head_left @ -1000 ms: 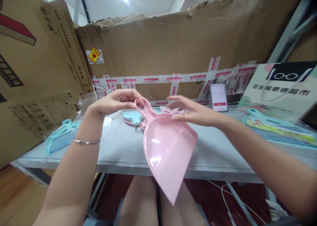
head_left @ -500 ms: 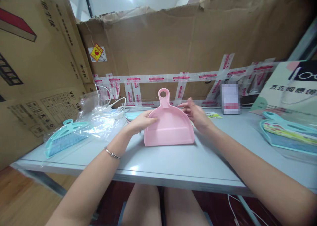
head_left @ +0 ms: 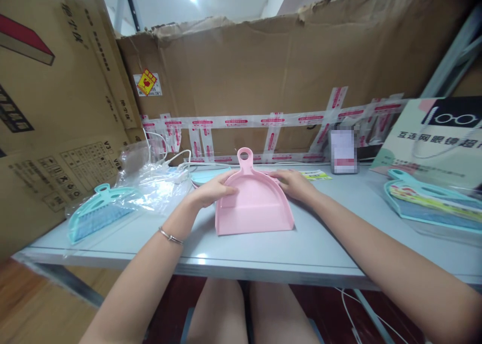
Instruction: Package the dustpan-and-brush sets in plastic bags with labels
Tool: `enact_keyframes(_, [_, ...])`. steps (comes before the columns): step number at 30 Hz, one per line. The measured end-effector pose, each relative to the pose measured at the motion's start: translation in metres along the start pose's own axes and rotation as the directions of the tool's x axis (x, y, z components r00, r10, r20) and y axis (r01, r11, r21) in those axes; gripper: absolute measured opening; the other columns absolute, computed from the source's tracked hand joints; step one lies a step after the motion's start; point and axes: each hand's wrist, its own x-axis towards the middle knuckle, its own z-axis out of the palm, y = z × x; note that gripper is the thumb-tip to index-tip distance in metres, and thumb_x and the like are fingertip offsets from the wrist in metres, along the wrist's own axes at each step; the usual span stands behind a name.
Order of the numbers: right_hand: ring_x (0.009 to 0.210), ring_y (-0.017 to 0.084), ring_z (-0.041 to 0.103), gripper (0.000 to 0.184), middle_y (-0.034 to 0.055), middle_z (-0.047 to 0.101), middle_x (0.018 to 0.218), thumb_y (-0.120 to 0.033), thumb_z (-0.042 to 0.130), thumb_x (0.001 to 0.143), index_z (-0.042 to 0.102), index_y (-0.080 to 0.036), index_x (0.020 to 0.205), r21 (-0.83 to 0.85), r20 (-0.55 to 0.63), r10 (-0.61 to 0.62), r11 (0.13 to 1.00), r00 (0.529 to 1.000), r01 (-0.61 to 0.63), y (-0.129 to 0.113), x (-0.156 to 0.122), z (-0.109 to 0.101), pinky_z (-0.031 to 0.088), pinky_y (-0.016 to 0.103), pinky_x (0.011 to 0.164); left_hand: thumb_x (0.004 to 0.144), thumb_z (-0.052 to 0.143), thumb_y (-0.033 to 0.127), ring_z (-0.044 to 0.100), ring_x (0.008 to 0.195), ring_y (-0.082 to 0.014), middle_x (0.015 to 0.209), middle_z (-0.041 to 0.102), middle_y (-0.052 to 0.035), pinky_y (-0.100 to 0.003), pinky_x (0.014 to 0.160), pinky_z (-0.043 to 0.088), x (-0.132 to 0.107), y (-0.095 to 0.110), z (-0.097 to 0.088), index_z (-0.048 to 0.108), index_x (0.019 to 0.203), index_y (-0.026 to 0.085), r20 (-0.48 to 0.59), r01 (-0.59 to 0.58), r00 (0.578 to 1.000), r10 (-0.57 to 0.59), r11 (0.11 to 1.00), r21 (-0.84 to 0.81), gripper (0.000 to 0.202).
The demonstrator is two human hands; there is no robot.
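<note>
A pink dustpan (head_left: pixel 252 203) stands on the table, its ring handle pointing up and its wide mouth towards me. My left hand (head_left: pixel 213 188) grips the dustpan's left edge, the thumb lying over the front. My right hand (head_left: pixel 291 182) is low beside the dustpan's upper right edge, with its fingers closed together and reaching behind the pan. A small strip of pink shows beneath those fingers; what it belongs to is hidden by the dustpan.
A wrapped turquoise dustpan and brush set (head_left: pixel 100 208) lies at left, another wrapped set (head_left: pixel 433 198) at right. Crumpled clear plastic (head_left: pixel 158 188), white cables and a turquoise item (head_left: pixel 207 175) sit behind my left hand. A phone (head_left: pixel 343 150) leans near the large cardboard box (head_left: pixel 233 68).
The dustpan has come slightly lower and nearer, leaning back more. My right hand has dropped from raised, spread fingers to close behind the pan's right edge.
</note>
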Motion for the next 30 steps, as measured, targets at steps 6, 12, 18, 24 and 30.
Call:
enact_keyframes(6, [0.099, 0.027, 0.058, 0.024, 0.0158, 0.062, 0.107, -0.032, 0.042, 0.085, 0.057, -0.018, 0.098, 0.212, -0.557, 0.221, 0.970, 0.800, -0.120, -0.006, 0.013, -0.055, 0.041, 0.043, 0.088, 0.064, 0.056, 0.012, 0.060, 0.092, -0.0185, 0.105, 0.062, -0.0045, -0.028, 0.071, 0.049, 0.001, 0.001, -0.001, 0.054, 0.118, 0.022, -0.123, 0.044, 0.991, -0.044, 0.999, -0.002, 0.055])
enact_keyframes(12, [0.053, 0.014, 0.054, 0.026, 0.0013, 0.061, 0.068, -0.040, 0.059, 0.071, 0.054, -0.021, 0.089, 0.650, -0.066, 0.292, 0.738, 0.954, -0.181, -0.050, 0.012, -0.079, 0.044, 0.027, 0.050, 0.071, 0.058, 0.022, 0.061, 0.089, -0.0194, 0.100, 0.066, -0.0028, -0.027, 0.067, 0.048, 0.006, 0.000, 0.002, 0.060, 0.110, 0.023, -0.161, 0.135, 0.976, -0.148, 0.987, -0.088, 0.039])
enact_keyframes(18, [0.046, 0.014, 0.052, 0.023, -0.0016, 0.056, 0.055, -0.033, 0.054, 0.076, 0.053, -0.018, 0.093, 0.522, 0.165, 0.230, 0.804, 0.959, -0.283, -0.091, 0.002, -0.009, 0.040, 0.026, 0.046, 0.081, 0.054, 0.052, 0.058, 0.102, -0.0238, 0.110, 0.065, -0.0093, -0.034, 0.082, 0.046, 0.013, -0.007, 0.005, 0.061, 0.112, 0.019, -0.166, 0.118, 0.976, -0.144, 0.980, -0.160, 0.045])
enact_keyframes(24, [0.085, 0.022, 0.057, 0.019, 0.0072, 0.059, 0.090, -0.023, 0.053, 0.077, 0.054, -0.019, 0.096, 0.417, -0.071, 0.137, 0.904, 0.988, -0.095, -0.097, 0.005, 0.009, 0.044, 0.039, 0.082, 0.074, 0.068, 0.036, 0.056, 0.100, -0.0216, 0.114, 0.061, -0.0105, -0.034, 0.087, 0.042, 0.016, -0.015, 0.012, 0.055, 0.117, 0.016, -0.087, -0.027, 0.996, 0.019, 0.995, -0.095, 0.049])
enact_keyframes(30, [0.113, 0.029, 0.043, 0.042, 0.0155, 0.050, 0.117, -0.029, 0.059, 0.077, 0.049, -0.014, 0.115, 0.154, -0.094, 0.136, 0.981, 0.986, -0.120, -0.084, 0.014, 0.003, 0.033, 0.045, 0.097, 0.078, 0.060, 0.043, 0.055, 0.090, -0.0204, 0.093, 0.063, -0.0065, -0.033, 0.083, 0.041, 0.018, -0.018, 0.016, 0.061, 0.098, 0.014, -0.168, 0.028, 0.985, -0.029, 1.000, -0.007, 0.036])
